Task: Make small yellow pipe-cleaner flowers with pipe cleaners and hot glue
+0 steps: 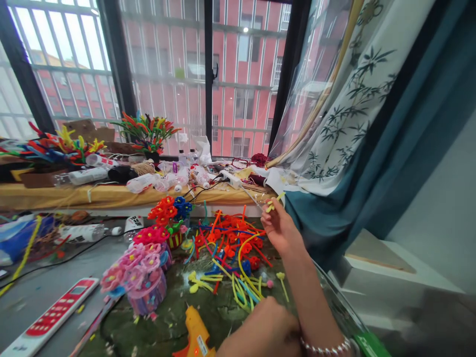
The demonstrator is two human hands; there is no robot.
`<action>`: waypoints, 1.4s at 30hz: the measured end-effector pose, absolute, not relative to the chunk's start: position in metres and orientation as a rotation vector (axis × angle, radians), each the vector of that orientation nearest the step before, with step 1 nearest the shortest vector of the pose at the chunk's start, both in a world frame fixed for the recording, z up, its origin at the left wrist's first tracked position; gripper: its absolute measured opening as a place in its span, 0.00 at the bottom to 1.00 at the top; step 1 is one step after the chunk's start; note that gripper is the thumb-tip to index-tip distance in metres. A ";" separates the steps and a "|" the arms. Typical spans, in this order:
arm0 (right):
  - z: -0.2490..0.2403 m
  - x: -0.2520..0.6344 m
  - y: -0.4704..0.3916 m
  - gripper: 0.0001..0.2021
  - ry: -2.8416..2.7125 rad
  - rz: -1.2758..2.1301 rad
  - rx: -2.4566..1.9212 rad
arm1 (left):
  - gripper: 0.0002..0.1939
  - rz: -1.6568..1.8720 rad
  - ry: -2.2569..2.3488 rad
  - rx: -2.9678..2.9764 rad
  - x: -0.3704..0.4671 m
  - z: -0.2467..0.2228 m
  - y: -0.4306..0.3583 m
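Yellow fuzzy flower (270,205) pinched in fingers of right hand (280,230), raised over far right part of surface (169,325). Likely feather-light, soft, bendy, hardly slippery; petals crush easily, so stem seems best hold. Left hand (269,322) low, blurred; cannot tell finger state.

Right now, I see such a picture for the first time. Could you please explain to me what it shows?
There is no robot here, only a person's two bare hands. The single picture comes from a camera worn on the head, looking forward and down. The raised right hand holds a small yellow piece. The left hand is blurred, so I cannot tell whether it holds anything. On the table lie orange-red flower pieces and a yellow glue gun, near pink fuzzy flowers.
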State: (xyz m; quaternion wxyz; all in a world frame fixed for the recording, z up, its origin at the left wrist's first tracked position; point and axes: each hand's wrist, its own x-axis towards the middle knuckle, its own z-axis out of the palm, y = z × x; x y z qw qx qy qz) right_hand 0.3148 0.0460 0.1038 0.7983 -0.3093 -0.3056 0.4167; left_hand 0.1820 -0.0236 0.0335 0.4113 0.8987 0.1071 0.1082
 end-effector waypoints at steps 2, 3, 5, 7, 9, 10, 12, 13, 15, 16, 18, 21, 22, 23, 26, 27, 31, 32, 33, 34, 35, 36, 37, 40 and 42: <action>0.101 0.316 0.050 0.18 -0.658 0.883 -0.662 | 0.06 0.295 0.360 2.311 0.183 0.033 -0.022; 0.099 0.315 0.051 0.18 -0.661 0.871 -0.669 | 0.05 0.305 0.414 2.335 0.184 0.034 -0.022; 0.091 0.310 0.053 0.19 -0.671 0.834 -0.701 | 0.09 0.348 0.517 2.368 0.182 0.038 -0.019; 0.080 0.303 0.054 0.19 -0.692 0.784 -0.756 | 0.13 0.398 0.613 2.388 0.178 0.043 -0.015; 0.070 0.294 0.052 0.19 -0.730 0.727 -0.833 | 0.13 0.437 0.685 2.403 0.170 0.051 -0.008; 0.066 0.289 0.050 0.19 -0.760 0.698 -0.871 | 0.12 0.452 0.711 2.412 0.165 0.056 -0.004; 0.062 0.281 0.044 0.18 -0.841 0.645 -0.936 | 0.07 0.507 0.795 2.421 0.152 0.066 0.005; 0.062 0.278 0.041 0.17 -0.887 0.618 -0.960 | 0.06 0.562 0.867 2.413 0.146 0.072 0.010; 0.066 0.271 0.033 0.14 -0.981 0.567 -0.985 | 0.07 0.690 1.006 2.371 0.133 0.085 0.018; 0.070 0.268 0.029 0.13 -1.029 0.548 -0.989 | 0.08 0.757 1.069 2.336 0.128 0.091 0.021; 0.077 0.262 0.021 0.14 -1.119 0.539 -0.994 | 0.10 0.907 1.155 2.237 0.120 0.099 0.026; 0.086 0.252 0.012 0.16 -1.271 0.519 -0.993 | 0.12 1.280 1.034 2.015 0.114 0.105 0.027; 0.089 0.249 0.010 0.16 -1.312 0.516 -1.000 | 0.11 1.388 0.968 1.957 0.112 0.106 0.027; 0.092 0.247 0.007 0.15 -1.336 0.533 -1.007 | 0.08 1.470 0.917 1.920 0.111 0.105 0.026; 0.100 0.244 0.000 0.12 -1.301 0.719 -0.981 | 0.04 1.590 0.889 1.902 0.105 0.105 0.023; 0.102 0.244 -0.002 0.13 -1.263 0.795 -0.950 | 0.03 1.606 0.890 1.903 0.103 0.105 0.022; 0.109 0.246 -0.009 0.13 -1.100 0.943 -0.842 | 0.03 1.620 0.876 1.883 0.099 0.109 0.020; 0.110 0.246 -0.010 0.12 -1.075 0.943 -0.834 | 0.03 1.608 0.874 1.877 0.099 0.110 0.020; 0.111 0.246 -0.010 0.11 -1.059 0.938 -0.831 | 0.03 1.591 0.877 1.875 0.099 0.111 0.020; 0.111 0.246 -0.010 0.11 -1.046 0.934 -0.831 | 0.03 1.571 0.877 1.881 0.099 0.113 0.020; 0.111 0.246 -0.010 0.11 -1.039 0.935 -0.832 | 0.04 1.548 0.871 1.887 0.100 0.114 0.020; 0.111 0.246 -0.010 0.11 -1.036 0.944 -0.831 | 0.04 1.526 0.858 1.890 0.100 0.115 0.021; 0.110 0.245 -0.010 0.11 -1.030 0.958 -0.826 | 0.04 1.508 0.836 1.889 0.100 0.115 0.022; 0.108 0.246 -0.008 0.09 -1.011 1.023 -0.799 | 0.05 1.471 0.766 1.864 0.101 0.116 0.024; 0.106 0.246 -0.007 0.09 -1.001 1.058 -0.782 | 0.05 1.430 0.748 1.816 0.101 0.116 0.024</action>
